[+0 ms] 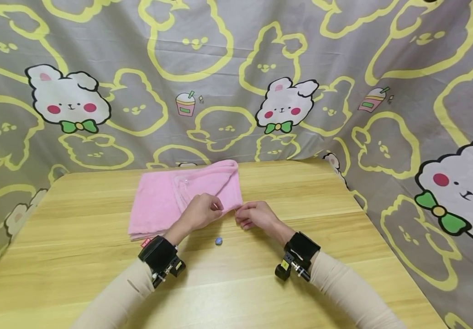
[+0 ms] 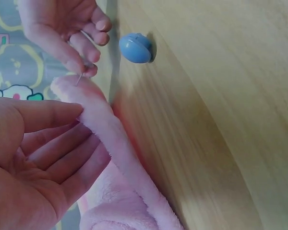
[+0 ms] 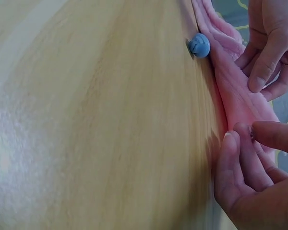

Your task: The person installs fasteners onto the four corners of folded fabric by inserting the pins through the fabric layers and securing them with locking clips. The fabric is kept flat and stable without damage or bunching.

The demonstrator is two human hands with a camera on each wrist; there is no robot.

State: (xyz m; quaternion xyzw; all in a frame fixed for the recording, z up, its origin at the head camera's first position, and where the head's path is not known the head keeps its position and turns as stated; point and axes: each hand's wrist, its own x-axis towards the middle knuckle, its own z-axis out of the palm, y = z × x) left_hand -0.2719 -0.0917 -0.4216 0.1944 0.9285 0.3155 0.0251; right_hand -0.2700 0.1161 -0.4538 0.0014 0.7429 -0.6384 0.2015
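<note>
A folded pink plush cloth [image 1: 154, 201] lies on the table, its near right edge raised a little. My left hand [image 1: 201, 211] pinches that edge between thumb and fingers. Close by, at the cloth's corner, my right hand [image 1: 261, 216] pinches a thin metal needle or pin [image 2: 80, 79] between thumb and finger, its tip at the plush; whether it has pierced the cloth I cannot tell. A small blue rounded piece [image 2: 136, 48], like a cap with a slotted underside, rests on the wood just in front of the cloth, untouched by either hand.
The wooden table [image 1: 97, 278] carries the cloth and the blue piece. A grey curtain [image 1: 220, 91] printed with cartoon rabbits hangs behind and along the sides. A red tag [image 1: 146, 242] shows at the cloth's near left edge, beside my left wrist.
</note>
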